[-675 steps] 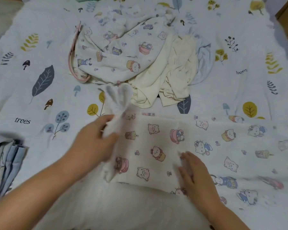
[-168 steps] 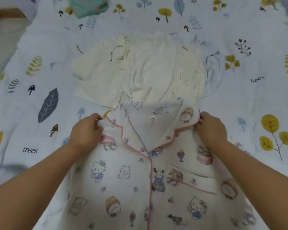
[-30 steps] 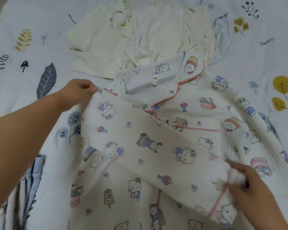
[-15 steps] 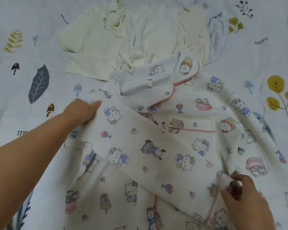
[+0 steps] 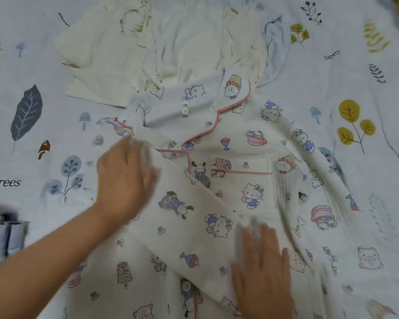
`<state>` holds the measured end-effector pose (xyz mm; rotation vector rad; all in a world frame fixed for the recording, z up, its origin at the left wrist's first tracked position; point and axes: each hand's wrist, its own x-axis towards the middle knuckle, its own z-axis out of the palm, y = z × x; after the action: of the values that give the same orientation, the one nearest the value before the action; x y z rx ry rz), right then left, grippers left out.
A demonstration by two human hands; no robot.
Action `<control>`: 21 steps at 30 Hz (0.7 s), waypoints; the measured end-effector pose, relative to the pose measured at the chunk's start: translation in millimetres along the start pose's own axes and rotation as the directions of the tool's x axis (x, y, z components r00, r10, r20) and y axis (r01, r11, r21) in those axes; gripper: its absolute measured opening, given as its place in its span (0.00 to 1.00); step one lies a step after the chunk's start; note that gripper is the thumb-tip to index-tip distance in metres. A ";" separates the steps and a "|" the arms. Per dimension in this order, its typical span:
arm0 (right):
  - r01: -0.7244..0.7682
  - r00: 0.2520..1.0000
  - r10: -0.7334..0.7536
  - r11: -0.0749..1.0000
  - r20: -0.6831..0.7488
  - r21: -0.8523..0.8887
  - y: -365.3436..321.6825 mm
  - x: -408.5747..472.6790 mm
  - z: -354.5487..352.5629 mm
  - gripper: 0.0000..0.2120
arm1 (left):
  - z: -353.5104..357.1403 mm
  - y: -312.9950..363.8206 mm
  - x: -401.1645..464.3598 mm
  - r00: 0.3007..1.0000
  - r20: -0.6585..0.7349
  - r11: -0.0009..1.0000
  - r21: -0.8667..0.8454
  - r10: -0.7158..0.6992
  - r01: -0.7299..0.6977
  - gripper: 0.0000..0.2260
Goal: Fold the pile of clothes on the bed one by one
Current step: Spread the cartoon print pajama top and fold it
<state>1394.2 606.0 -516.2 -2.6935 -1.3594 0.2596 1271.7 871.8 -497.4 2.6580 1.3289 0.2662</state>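
A white cartoon-print pajama shirt (image 5: pixel 247 143) with pink piping lies face up on the bed, collar away from me. Its left sleeve (image 5: pixel 182 210) is folded diagonally across the front. My left hand (image 5: pixel 124 176) lies flat, fingers straight, on the sleeve's shoulder end. My right hand (image 5: pixel 263 268) presses flat on the sleeve's cuff end near the bottom. Both hands are motion-blurred. Behind the shirt sits the pile of cream clothes (image 5: pixel 161 49) with a pale blue garment (image 5: pixel 276 42) at its right side.
The bed sheet (image 5: pixel 355 93) is white with leaf, tree and mushroom prints. A stack of folded blue-grey clothes (image 5: pixel 5 236) lies at the left edge. Bare sheet shows left and right of the shirt.
My right hand has let go of the cuff it pinched and now lies flat on it. My left hand slid from the shoulder edge onto the sleeve, fingers spread.
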 end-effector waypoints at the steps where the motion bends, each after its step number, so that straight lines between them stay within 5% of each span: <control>1: 0.035 0.997 -0.032 0.999 0.074 -0.036 2.4 -1.7 8.6 0.28 | 10.4 9.6 -18.3 0.991 0.079 0.994 0.006 0.110 -0.111 0.26; 5: 0.084 0.974 -0.071 0.995 0.216 -0.053 12.5 1.2 22.8 0.26 | 49.0 23.6 -69.1 0.825 0.408 0.883 0.087 0.391 -0.461 0.29; 8: 0.133 0.971 -0.141 0.990 0.194 0.053 12.4 16.1 -0.5 0.20 | 49.8 39.1 -69.1 0.829 0.490 0.912 0.147 0.269 -0.383 0.30; 10: 0.115 0.993 -0.120 0.979 0.022 0.167 20.4 26.6 -20.4 0.13 | 42.5 59.1 -68.5 0.832 0.529 0.945 0.152 0.168 -0.288 0.30; 15: -0.280 0.929 0.334 0.916 -0.161 0.288 80.9 57.9 -70.6 0.19 | 42.3 120.5 -86.5 0.825 0.523 0.958 0.050 0.216 -0.282 0.30; 18: -0.631 0.774 0.632 0.761 0.051 0.151 128.1 70.1 -79.4 0.28 | 46.9 147.6 -95.6 0.808 0.534 0.943 0.055 0.250 -0.328 0.31; 21: -0.740 0.627 0.718 0.670 0.304 -0.058 152.7 66.4 -76.4 0.21 | 55.8 149.5 -103.7 0.785 0.580 0.954 0.046 0.215 -0.295 0.31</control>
<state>1568.5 567.3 -475.1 -3.0744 -0.1599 0.7998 1339.0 696.4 -528.0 2.6908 0.8133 -0.5798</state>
